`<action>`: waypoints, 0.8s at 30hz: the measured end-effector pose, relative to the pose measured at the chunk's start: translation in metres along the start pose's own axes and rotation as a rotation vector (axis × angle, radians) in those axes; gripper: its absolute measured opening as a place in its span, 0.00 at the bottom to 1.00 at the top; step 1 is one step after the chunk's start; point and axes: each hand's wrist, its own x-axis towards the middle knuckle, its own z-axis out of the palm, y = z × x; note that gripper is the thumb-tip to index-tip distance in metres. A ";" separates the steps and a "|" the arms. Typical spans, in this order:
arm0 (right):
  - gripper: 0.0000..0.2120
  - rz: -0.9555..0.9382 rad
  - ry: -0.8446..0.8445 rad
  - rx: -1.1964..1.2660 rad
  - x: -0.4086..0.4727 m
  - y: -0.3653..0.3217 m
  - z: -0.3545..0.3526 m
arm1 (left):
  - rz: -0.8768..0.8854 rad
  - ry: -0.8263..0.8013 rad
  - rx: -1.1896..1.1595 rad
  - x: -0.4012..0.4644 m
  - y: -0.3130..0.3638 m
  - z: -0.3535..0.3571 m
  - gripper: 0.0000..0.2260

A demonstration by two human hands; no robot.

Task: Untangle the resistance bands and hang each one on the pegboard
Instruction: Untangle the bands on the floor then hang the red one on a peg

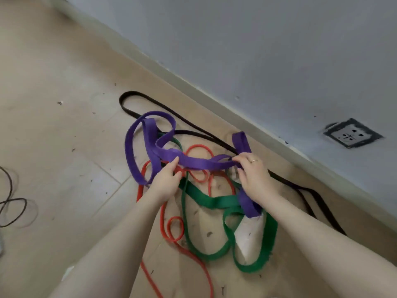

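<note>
A tangle of resistance bands lies on the tiled floor by the wall. The wide purple band (199, 163) is lifted across the middle of the heap. My left hand (166, 179) grips it at its left side and my right hand (253, 173) pinches it at the right, near a ring on one finger. Beneath them a wide green band (211, 201) loops toward me. A thin red band (163, 231) coils under both and runs to the bottom edge. A narrow black band (137, 94) stretches along the skirting. No pegboard is in view.
The pale wall with its skirting (214, 97) runs diagonally across the top right, with a wall socket (352, 134) low on it. A thin dark cable (12, 209) curls on the floor at the left edge. Small bits of debris dot the tiles.
</note>
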 end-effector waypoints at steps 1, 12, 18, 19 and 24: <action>0.15 -0.029 -0.040 -0.085 -0.017 0.011 0.008 | -0.008 -0.016 -0.004 0.002 -0.008 0.010 0.24; 0.24 0.153 -0.335 -0.184 -0.071 0.033 0.060 | 0.022 0.058 0.358 -0.012 -0.080 0.074 0.41; 0.10 0.115 -0.375 0.040 -0.084 0.002 0.057 | 0.093 -0.010 0.331 -0.017 -0.065 0.107 0.30; 0.10 0.109 -0.461 0.028 -0.091 -0.003 0.059 | 0.078 -0.013 0.339 -0.016 -0.064 0.109 0.31; 0.15 0.249 -0.467 -0.124 -0.100 0.000 0.050 | 0.138 0.004 0.484 -0.020 -0.055 0.102 0.21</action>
